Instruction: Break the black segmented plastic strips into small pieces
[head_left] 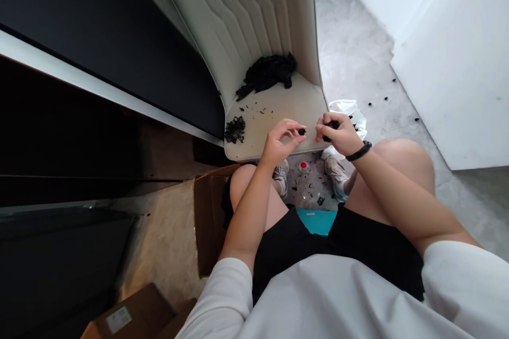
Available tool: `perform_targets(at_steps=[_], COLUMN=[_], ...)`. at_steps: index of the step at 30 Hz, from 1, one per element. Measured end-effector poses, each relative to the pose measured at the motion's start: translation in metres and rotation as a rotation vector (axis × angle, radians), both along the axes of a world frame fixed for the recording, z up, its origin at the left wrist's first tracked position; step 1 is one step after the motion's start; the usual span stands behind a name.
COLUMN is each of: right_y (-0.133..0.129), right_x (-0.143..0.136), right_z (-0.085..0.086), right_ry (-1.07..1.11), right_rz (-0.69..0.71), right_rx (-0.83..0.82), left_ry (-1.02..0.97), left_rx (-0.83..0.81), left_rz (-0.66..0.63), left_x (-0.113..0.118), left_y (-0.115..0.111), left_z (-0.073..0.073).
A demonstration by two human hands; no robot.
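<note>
Black and small, one piece [302, 131] is in the left hand [281, 140], clamped between the tips of thumb and fingers. The right hand [341, 133] is just to the right of it, its fingers closed around a dark clump [331, 130]; the two hands are apart. Both are over the near part of a cream chair seat [282, 111]. At the far side of this seat lies a crumpled black heap [267, 73], and at its left edge a tangle of curly dark strips [235, 130], with small crumbs [262, 111] between. On the floor [350, 26], a white bag [358, 116] is to the right of the seat, and farther right are some black bits [386, 98].
</note>
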State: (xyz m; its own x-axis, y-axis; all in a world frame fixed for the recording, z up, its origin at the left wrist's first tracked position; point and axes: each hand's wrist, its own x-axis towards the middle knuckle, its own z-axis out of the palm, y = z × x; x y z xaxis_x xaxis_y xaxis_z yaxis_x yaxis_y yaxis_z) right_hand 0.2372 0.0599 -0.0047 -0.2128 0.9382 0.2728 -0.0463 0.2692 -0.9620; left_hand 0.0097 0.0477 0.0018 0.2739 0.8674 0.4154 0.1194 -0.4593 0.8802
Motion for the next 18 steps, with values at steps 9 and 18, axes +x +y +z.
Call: perform_targets(at_steps=[9,18], right_y=[-0.012,0.028], right_x=[-0.005,0.07], right_z=[0.007,0.017], right_ry=[-0.397,-0.762], right_rz=[0.161,-0.331], right_rx=[0.152,0.037], left_ry=[0.241,0.213], left_rx=[0.234,0.192], left_rz=[0.103,0.209], left_x=[0.008,0.009], left_y=[-0.004,-0.003], left_z=[-0.01,-0.012])
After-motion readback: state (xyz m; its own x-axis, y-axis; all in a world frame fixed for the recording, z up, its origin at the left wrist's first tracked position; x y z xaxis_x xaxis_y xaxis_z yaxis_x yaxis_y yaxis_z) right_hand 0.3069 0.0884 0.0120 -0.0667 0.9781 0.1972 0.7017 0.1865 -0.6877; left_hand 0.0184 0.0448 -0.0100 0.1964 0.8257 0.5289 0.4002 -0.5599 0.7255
